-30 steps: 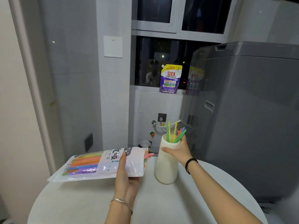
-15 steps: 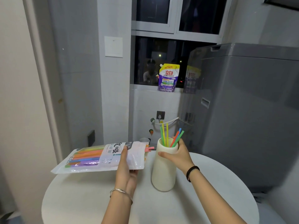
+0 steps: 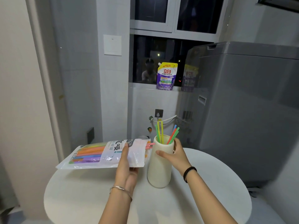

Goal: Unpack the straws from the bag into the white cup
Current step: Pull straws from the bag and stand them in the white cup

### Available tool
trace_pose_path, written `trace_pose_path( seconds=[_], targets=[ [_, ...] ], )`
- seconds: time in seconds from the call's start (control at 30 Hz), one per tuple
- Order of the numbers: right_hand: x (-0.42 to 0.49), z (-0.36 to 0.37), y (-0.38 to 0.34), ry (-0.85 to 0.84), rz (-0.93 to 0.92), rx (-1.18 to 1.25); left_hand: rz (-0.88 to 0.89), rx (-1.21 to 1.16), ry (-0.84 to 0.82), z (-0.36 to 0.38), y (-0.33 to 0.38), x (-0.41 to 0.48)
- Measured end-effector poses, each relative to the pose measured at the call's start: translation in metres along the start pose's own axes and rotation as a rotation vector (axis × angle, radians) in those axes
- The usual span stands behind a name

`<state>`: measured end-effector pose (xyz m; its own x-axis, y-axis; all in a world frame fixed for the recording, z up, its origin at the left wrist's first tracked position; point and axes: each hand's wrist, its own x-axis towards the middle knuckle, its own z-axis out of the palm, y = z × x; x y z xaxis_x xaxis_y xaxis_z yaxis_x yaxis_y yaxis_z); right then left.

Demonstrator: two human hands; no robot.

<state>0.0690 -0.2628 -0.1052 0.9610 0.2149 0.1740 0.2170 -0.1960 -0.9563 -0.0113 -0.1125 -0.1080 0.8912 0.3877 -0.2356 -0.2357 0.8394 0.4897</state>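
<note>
A tall white cup (image 3: 159, 168) stands on the round white table (image 3: 90, 199). Several coloured straws (image 3: 168, 135) stick up out of it. My right hand (image 3: 174, 153) wraps around the cup's upper part, thumb on the front. My left hand (image 3: 127, 167) holds a clear plastic bag of straws (image 3: 100, 153) flat above the table, left of the cup, thumb on top near its open end. Pink straw tips (image 3: 150, 145) poke out of the bag's mouth and reach the cup's rim.
A grey washing machine (image 3: 242, 110) stands close behind the table on the right. A purple detergent pouch (image 3: 166, 76) leans on the window sill. A tiled wall with a socket and tap lies behind the table; a door frame runs down the left.
The view has shifted back and down a little. Both hands keep their hold on bag and cup; the bag's mouth sits slightly closer to the cup's rim.
</note>
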Motion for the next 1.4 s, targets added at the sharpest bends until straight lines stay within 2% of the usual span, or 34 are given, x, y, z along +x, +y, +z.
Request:
trace_pose_path(
  seconds=[0.1,0.13,0.23,0.3,0.37,0.5,0.6,0.7,0.8,1.07,1.2,1.27,1.4],
  targets=[
    [-0.01,0.0,-0.006,0.028,-0.046,0.037,-0.004,0.011,-0.001,-0.001,-0.002,-0.002],
    [-0.016,0.001,-0.01,0.086,-0.096,0.051,0.004,0.014,-0.002,-0.002,-0.003,-0.002],
    [-0.039,0.009,-0.026,0.401,-0.372,0.185,0.067,0.028,0.006,-0.001,-0.003,-0.004],
    [-0.051,0.02,-0.038,0.493,-0.455,0.333,0.13,0.076,0.006,0.0,-0.004,-0.008],
    [-0.058,0.032,-0.045,0.448,-0.346,0.508,0.204,0.146,-0.002,0.001,-0.003,-0.014],
    [-0.056,0.047,-0.05,0.24,0.064,0.878,0.359,0.284,-0.095,0.002,-0.001,-0.031],
    [-0.052,0.05,-0.051,0.181,0.233,1.124,0.405,0.423,-0.186,0.001,-0.001,-0.038],
    [-0.049,0.053,-0.047,0.253,0.32,1.062,0.386,0.51,-0.27,0.0,-0.002,-0.039],
    [-0.052,0.059,-0.047,0.286,0.319,0.953,0.375,0.514,-0.312,0.0,0.0,-0.04],
    [-0.051,0.052,-0.045,0.176,-0.011,0.455,0.352,0.266,-0.188,-0.001,0.005,-0.039],
    [-0.05,0.042,-0.049,0.128,-0.116,0.364,0.238,0.165,-0.123,-0.006,0.008,-0.033],
    [-0.048,0.035,-0.048,0.162,-0.143,0.354,0.167,0.077,-0.088,-0.01,0.01,-0.029],
    [-0.046,0.026,-0.047,0.275,-0.148,0.481,0.097,-0.074,-0.041,-0.013,0.015,-0.025]
  ],
)
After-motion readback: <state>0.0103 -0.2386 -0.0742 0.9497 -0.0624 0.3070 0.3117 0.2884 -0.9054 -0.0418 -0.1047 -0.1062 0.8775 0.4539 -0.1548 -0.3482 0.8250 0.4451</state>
